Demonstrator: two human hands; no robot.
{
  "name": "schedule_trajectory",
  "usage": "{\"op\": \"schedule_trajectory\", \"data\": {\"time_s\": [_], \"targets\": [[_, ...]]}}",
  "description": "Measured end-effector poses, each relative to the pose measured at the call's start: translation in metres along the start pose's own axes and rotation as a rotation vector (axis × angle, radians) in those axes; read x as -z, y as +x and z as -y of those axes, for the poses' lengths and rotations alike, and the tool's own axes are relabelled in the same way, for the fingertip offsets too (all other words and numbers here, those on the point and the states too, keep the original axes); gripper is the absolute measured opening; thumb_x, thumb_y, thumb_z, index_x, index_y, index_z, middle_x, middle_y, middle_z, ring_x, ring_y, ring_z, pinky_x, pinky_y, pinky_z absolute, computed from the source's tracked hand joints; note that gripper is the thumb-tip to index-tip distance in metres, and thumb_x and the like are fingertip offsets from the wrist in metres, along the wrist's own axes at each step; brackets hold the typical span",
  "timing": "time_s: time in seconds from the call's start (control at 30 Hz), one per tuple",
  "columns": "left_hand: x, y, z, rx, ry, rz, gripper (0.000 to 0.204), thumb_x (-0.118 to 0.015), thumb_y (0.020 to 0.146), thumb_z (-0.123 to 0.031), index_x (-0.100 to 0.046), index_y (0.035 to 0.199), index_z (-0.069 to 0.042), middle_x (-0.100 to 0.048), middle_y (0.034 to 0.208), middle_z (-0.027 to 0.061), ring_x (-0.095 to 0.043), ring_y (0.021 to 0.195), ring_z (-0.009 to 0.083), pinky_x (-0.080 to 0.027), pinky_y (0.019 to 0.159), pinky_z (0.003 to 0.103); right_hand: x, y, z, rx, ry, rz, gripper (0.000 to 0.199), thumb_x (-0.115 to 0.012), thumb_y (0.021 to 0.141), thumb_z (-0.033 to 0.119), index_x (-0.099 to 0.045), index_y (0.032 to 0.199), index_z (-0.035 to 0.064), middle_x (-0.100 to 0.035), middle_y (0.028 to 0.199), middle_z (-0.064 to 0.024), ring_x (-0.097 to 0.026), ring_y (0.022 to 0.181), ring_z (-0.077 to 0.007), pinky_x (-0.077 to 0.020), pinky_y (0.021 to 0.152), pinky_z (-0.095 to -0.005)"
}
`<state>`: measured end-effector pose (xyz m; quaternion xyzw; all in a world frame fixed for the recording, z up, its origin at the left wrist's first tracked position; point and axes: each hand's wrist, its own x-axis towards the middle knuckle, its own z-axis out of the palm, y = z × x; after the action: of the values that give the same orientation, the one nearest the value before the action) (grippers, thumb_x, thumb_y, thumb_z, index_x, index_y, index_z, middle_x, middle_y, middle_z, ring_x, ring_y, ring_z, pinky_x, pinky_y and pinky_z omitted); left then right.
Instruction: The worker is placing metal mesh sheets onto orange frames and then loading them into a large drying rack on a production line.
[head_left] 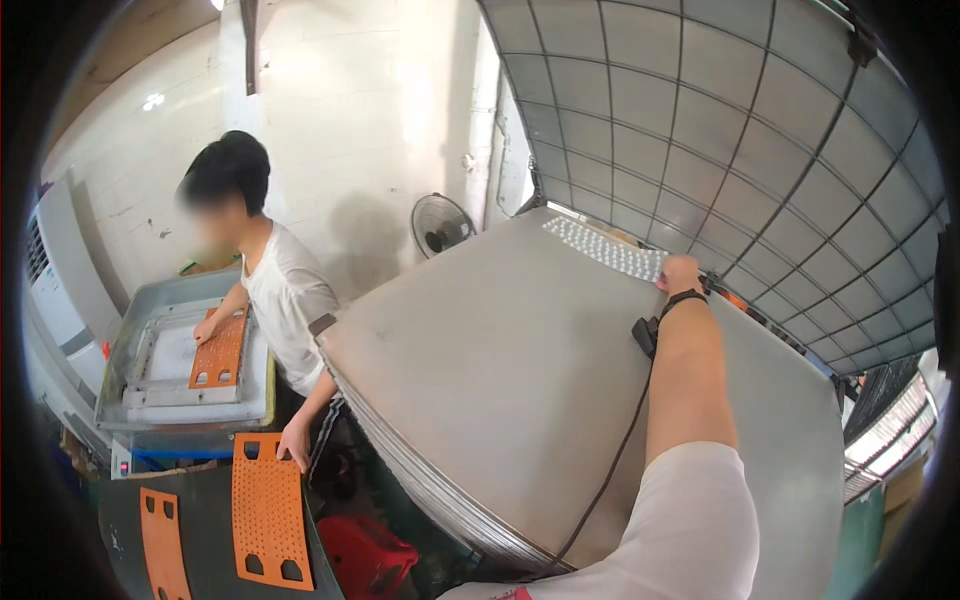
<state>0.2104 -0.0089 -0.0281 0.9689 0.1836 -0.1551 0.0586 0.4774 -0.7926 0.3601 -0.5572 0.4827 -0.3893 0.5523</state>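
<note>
Right hand [680,272]: grip looks closed around the right end of a pale dotted strip [603,250], knuckles up, fingertips too small to resolve. Left hand is out of frame, so can't tell what its grip is doing

Strip runs along the far edge of the grey sheet stack [480,350]. Can't tell if it lies flat on the top sheet or sits slightly raised

Progress, my read: hand is on the strip and has one end, that much is done. Strip isn't clear of the stack's far edge. How much work is left doesn't show from here

Pose: right arm [690,380] is close to straight, reaching over the stack from its near side to the far edge, white sleeve [690,510] above the near part. Black wristband [684,298] at the wrist, black cable [618,455] trailing over the stack toward the near edge

Further out: wire grid [700,120] rises behind the stack, fan [440,226] beyond its far left corner. Co-worker [290,285] left of the stack has one hand on an orange perforated panel [230,350] in a tray [265,400], the other at the corner of a second orange panel [268,515] on the dark worktop [205,525]. Third orange panel [163,545] lies there too, farther from the stack
</note>
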Motion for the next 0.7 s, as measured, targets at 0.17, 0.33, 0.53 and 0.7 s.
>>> {"op": "schedule_trajectory", "data": {"time_s": [0.17,0.33,0.53,0.7], "targets": [[-0.008,0.024,0.014,-0.048,-0.022,-0.057,0.039,-0.063,0.080,-0.031,-0.061,0.107,-0.002,-0.061,0.101,0.0253,-0.058,0.094,0.0380,-0.046,0.083,0.040,0.000,-0.020,0.013,0.567,-0.953,-0.202,0.021,-0.054,0.081,0.015,-0.067,0.093,0.0028,-0.063,0.103,-0.0194,-0.061,0.097,-0.0330,-0.0491,0.083,-0.0384],[-0.034,0.026,0.050,-0.068,-0.061,-0.107,0.036,-0.061,0.082,-0.030,-0.062,0.104,0.000,-0.061,0.099,0.0265,-0.058,0.091,0.0396,-0.047,0.081,0.041,-0.068,-0.087,0.057,0.887,-0.870,0.047,0.027,-0.053,0.077,0.016,-0.067,0.095,0.0008,-0.062,0.103,-0.0215,-0.057,0.102,-0.0354,-0.0460,0.087,-0.0423],[-0.103,-0.070,0.139,0.122,-0.114,-0.102,0.034,-0.059,0.084,-0.028,-0.063,0.100,0.002,-0.061,0.096,0.0280,-0.058,0.088,0.0415,-0.047,0.079,0.042,-0.207,-0.323,0.084,1.323,-0.886,0.614,0.021,-0.054,0.073,0.009,-0.067,0.087,-0.0001,-0.063,0.097,-0.0221,-0.061,0.093,-0.0369,-0.0486,0.081,-0.0428],[-0.088,-0.194,0.116,0.201,-0.440,-0.488,0.021,-0.054,0.084,-0.016,-0.054,0.068,-0.001,-0.051,0.069,0.0194,-0.049,0.068,0.0386,-0.037,0.063,0.049,-0.248,-0.543,-0.005,1.811,-0.660,1.216,0.026,-0.054,0.083,0.022,-0.065,0.092,0.0003,-0.063,0.090,-0.0227,-0.061,0.087,-0.0376,-0.0470,0.077,-0.0444]]}}
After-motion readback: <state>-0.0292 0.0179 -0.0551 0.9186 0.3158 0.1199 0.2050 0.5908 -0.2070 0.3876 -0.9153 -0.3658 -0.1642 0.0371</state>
